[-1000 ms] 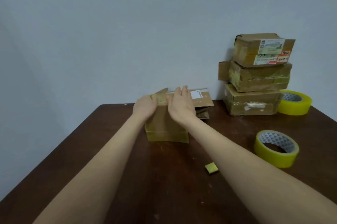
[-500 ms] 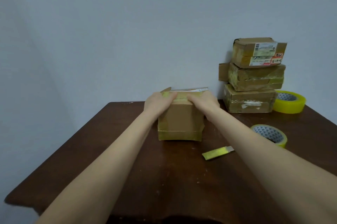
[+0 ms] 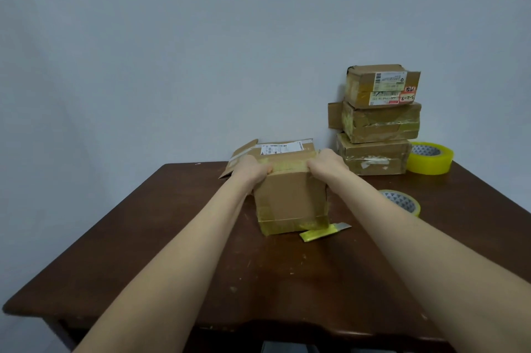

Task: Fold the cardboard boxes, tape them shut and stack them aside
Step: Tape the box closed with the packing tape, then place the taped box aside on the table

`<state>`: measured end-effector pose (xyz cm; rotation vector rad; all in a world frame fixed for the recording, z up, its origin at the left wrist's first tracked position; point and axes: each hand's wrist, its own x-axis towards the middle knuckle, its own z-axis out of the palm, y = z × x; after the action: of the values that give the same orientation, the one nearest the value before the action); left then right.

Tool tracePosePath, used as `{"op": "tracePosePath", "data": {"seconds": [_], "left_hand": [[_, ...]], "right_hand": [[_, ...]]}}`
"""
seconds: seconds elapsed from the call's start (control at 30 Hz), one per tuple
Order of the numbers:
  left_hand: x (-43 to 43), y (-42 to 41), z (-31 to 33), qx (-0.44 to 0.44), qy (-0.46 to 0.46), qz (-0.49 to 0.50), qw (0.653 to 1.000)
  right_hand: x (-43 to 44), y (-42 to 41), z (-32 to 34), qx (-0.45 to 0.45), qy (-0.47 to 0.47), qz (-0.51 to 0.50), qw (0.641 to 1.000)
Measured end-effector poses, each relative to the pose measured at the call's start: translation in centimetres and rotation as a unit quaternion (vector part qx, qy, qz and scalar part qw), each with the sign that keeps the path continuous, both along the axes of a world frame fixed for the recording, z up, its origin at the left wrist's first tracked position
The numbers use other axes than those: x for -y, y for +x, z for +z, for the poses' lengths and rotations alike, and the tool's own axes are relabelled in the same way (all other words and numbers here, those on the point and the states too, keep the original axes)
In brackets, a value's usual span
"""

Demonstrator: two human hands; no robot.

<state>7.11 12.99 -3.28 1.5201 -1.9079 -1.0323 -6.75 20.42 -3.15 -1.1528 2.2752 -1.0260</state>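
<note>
A cardboard box [image 3: 290, 200] stands upright near the middle of the dark brown wooden worktop [image 3: 178, 252], with yellowish tape along its bottom edge and another strip across its top near edge. The left hand [image 3: 252, 171] is curled over the box's top left corner and the right hand [image 3: 327, 164] over its top right corner, both pressing down on the taped top edge, so the hands are well apart with the box between them. A flap bearing a white shipping label [image 3: 280, 148] sticks up at the far side of the box, and a side flap hangs open to the left.

Just beside the box's near right corner lies a small yellow utility knife [image 3: 323, 232], flat on the worktop. To the right, a roll of yellow tape [image 3: 402, 202] lies flat, partly hidden by the right forearm. At the far right, against the pale wall, a stack of three taped boxes [image 3: 376, 122] stands, the top one labelled. A second, larger tape roll [image 3: 429, 157] sits just right of the stack's bottom box.
</note>
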Motion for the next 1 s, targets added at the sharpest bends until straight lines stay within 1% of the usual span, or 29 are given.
{"op": "tracePosePath", "data": {"seconds": [0.1,0.17,0.2,0.27,0.33,0.4,0.5,0.53,0.57,0.6,0.63,0.67,0.7,0.73,0.8,0.83,0.9,0.97,1.0], "left_hand": [[0.7,0.2,-0.6,0.001,-0.032,0.017,0.999],[0.9,0.2,-1.0,-0.026,-0.031,0.016,0.999],[0.5,0.1,-0.8,-0.042,-0.023,0.0,0.999],[-0.3,0.0,-0.4,-0.037,-0.029,-0.036,0.998],[-0.2,0.1,-0.3,-0.003,-0.042,-0.033,0.999],[0.2,0.2,-0.5,0.019,-0.039,-0.008,0.999],[0.1,0.6,-0.6,0.052,-0.076,0.013,0.996],[-0.2,0.7,-0.5,0.04,-0.1,0.028,0.994],[-0.4,1.0,-0.3,0.004,-0.128,0.047,0.991],[-0.6,1.3,-0.1,-0.055,-0.139,0.074,0.986],[-0.8,1.7,0.2,-0.124,-0.143,0.101,0.977],[-1.0,2.0,0.4,-0.185,-0.137,0.12,0.966],[-1.1,2.3,0.5,-0.23,-0.126,0.123,0.957],[-1.4,2.4,0.3,-0.251,-0.112,0.112,0.955],[-2.3,2.7,-1.0,-0.227,-0.112,0.096,0.963],[-2.7,2.9,-1.7,-0.214,-0.134,0.097,0.963],[-3.0,3.3,-3.6,-0.215,-0.163,0.11,0.957],[-3.4,3.9,-5.0,-0.247,-0.158,0.118,0.949],[-3.4,4.0,-5.4,-0.263,-0.15,0.125,0.945]], "right_hand": [[-0.4,-0.3,0.3,0.051,-0.01,0.008,0.999],[-0.6,0.0,0.8,0.084,-0.008,0.035,0.996],[-0.7,0.3,0.9,0.087,-0.004,0.047,0.995],[-0.6,0.7,0.9,0.042,0.013,0.054,0.998],[-0.3,0.5,0.5,0.002,0.018,0.042,0.999],[-0.1,0.1,0.1,-0.008,0.011,0.028,1.0],[-0.1,-0.1,0.0,0.007,-0.015,0.018,1.0],[-0.1,0.0,0.2,0.01,-0.034,0.017,0.999],[0.0,0.1,0.5,0.018,-0.065,0.018,0.998],[0.1,0.1,0.7,0.035,-0.105,0.021,0.994],[0.0,0.2,1.0,0.071,-0.144,0.03,0.987],[-0.2,0.4,1.2,0.112,-0.177,0.041,0.977],[-0.4,0.5,1.3,0.132,-0.202,0.051,0.969],[-0.5,0.7,1.2,0.114,-0.206,0.06,0.97],[-0.6,0.9,0.2,0.036,-0.186,0.047,0.981],[-0.8,1.2,-0.5,0.015,-0.173,0.038,0.984],[-1.2,1.3,-2.4,0.022,-0.156,0.036,0.987],[-1.5,1.1,-3.9,0.053,-0.146,0.051,0.987],[-1.8,1.2,-4.3,0.073,-0.155,0.06,0.983]]}}
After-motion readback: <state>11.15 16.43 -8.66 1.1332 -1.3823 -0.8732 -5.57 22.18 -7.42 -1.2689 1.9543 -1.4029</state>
